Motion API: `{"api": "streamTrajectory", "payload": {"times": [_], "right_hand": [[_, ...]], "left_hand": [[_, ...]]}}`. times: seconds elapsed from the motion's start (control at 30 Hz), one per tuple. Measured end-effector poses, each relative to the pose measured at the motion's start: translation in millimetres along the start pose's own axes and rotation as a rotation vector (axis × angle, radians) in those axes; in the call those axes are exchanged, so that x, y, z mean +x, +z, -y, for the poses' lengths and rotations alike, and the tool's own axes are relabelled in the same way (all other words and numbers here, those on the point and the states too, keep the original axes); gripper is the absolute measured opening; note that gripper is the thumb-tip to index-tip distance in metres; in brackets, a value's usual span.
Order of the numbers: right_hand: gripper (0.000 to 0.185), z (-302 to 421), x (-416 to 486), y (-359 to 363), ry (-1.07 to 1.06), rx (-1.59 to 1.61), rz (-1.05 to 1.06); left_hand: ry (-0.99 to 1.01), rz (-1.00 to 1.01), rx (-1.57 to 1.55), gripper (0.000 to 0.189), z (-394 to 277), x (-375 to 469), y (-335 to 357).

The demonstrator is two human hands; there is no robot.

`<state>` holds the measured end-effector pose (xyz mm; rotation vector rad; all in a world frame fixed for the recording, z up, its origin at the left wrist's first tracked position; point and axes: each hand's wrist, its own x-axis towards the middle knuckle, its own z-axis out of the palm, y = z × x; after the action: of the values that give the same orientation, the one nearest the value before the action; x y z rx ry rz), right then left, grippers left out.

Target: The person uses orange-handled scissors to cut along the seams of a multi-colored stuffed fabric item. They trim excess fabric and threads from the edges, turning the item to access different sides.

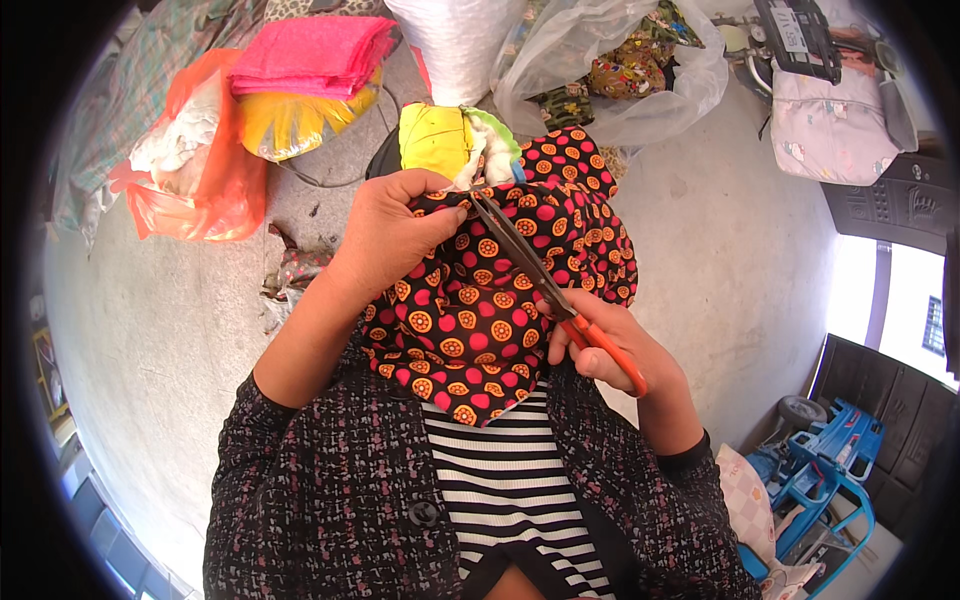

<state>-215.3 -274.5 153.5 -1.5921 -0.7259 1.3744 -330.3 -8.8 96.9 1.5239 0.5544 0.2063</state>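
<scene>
A black cloth [480, 300] printed with orange slices and pink dots lies gathered over the lap. My left hand [390, 232] pinches its upper edge between thumb and fingers. In my right hand [622, 345] is a pair of scissors [525, 259] with red handles; the narrow, nearly closed blades point up and left, their tips at the cloth's edge beside my left thumb. Just beyond the cloth, a yellow quilted piece [435, 141] and white padding with green edging [499, 154] bulge up. Whether the blades have fabric between them cannot be told.
Ahead stand a white woven sack [457, 45] and a clear plastic bag [675, 105] of printed fabric. An orange plastic bag [232, 180] and folded pink cloth [307, 56] lie at the left. Fabric scraps [300, 270] rest on the floor. A blue wheeled frame [825, 457] is at the lower right.
</scene>
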Motion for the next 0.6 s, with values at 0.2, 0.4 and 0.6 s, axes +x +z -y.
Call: {"api": "streamTrajectory", "payload": {"times": [0.2,0.4,0.6], "right_hand": [[0.099,-0.1,3.6,0.2,0.009,-0.023,0.016],[0.099,1.1,3.9,1.2,0.018,-0.016,0.017],[0.098,0.1,5.8,2.4,0.002,-0.029,0.014]], "left_hand": [[0.039,0.01,0.022,0.015,2.2,-1.2,-2.4],[0.047,-0.003,0.065,0.014,3.9,-0.8,-2.3],[0.085,0.005,0.117,0.014,0.9,-2.1,0.7]]}}
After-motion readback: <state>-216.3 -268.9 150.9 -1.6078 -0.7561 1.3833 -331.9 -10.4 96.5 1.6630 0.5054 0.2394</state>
